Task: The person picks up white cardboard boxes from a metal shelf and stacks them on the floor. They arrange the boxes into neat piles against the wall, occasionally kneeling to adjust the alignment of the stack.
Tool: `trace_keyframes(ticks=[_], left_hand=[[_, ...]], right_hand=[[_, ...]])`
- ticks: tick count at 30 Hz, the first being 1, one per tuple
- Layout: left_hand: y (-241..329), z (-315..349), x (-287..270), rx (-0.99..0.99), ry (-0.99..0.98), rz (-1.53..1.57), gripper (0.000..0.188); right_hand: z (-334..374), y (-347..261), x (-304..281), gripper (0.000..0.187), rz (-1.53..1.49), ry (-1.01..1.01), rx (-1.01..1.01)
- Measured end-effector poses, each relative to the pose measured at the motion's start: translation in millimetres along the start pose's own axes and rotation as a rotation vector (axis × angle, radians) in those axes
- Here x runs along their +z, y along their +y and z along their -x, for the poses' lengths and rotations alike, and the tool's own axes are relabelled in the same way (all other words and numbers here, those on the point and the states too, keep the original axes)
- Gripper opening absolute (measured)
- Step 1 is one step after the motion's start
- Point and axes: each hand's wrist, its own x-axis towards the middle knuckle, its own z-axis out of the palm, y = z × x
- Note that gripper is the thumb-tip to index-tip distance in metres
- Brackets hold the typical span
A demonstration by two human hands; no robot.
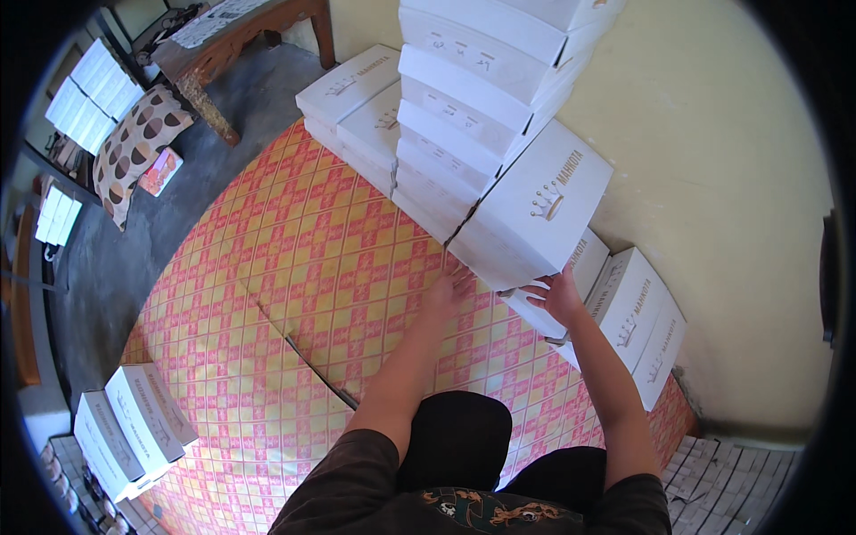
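A white cardboard box [544, 201] with a gold crown printed on its lid stands in a row of boxes against the wall. My right hand [557, 299] is at its near right corner, fingers spread and seeming to touch the edge. Just below the box's lower left edge is my left hand [450, 290], its fingers stretched out and slightly blurred. I cannot tell whether they touch the cardboard. Close to my right forearm, more white boxes [629, 316] with the same print stand tilted side by side.
A tall stack of white boxes [468, 107] rises behind, beside lower boxes [352, 85]. The red and yellow patterned mat [294, 223] covers the floor. A dark strip [312, 366] lies on it. More boxes [143, 423] stand at left, with a cushion [138, 147] and wooden table [209, 107] farther off.
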Motion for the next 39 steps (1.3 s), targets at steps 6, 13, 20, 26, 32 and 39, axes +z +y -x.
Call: trace_keyframes(ticks=[6, 13, 20, 26, 32, 39], left_hand=[[1, -7, -4, 0.049, -0.010, 0.014, 0.040], [22, 2, 27, 0.135, -0.037, 0.169, 0.049], [56, 12, 55, 0.216, -0.055, -0.225, 0.056], [54, -20, 37, 0.435, -0.104, -0.536, 0.058], [39, -22, 39, 0.496, -0.143, -0.510, 0.057], [36, 17, 63, 0.703, -0.130, -0.688, 0.052]], right_hand=[[-2, 1, 3, 0.097, -0.022, 0.000, 0.009], [17, -13, 15, 0.096, -0.078, -0.050, 0.036], [26, -12, 32, 0.097, -0.159, -0.038, -0.034], [18, -7, 38, 0.096, -0.174, -0.087, -0.084], [20, -7, 28, 0.101, -0.116, -0.029, -0.114], [45, -46, 26, 0.110, 0.032, 0.015, -0.061]])
